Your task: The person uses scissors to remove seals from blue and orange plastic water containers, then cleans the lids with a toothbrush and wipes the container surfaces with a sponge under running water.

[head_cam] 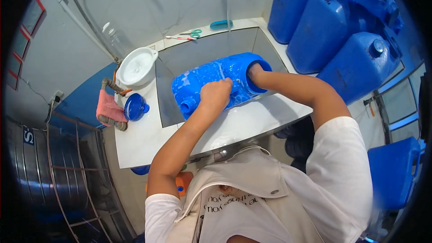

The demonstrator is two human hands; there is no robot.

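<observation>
A soapy blue plastic water container (212, 69) lies on its side over the tiled sink (175, 52), partly resting on the counter's front edge. Its wide round mouth faces right, and a small threaded spout (186, 106) sticks out at its lower left. My left hand (216, 95) is closed around what seems to be the handle on the container's near side. Through the wide mouth goes my right hand (255, 73), in up to about the wrist. The container wall hides its fingers and anything they hold.
A white plastic basin (137, 66) and a blue round cap (135, 107) stand left of the sink. Scissors (195, 33), a toothbrush (179, 38) and a teal brush (221, 25) lie along the back ledge. Several blue jerrycans (320, 30) crowd the right side. A pink cloth (109, 108) hangs on a pipe.
</observation>
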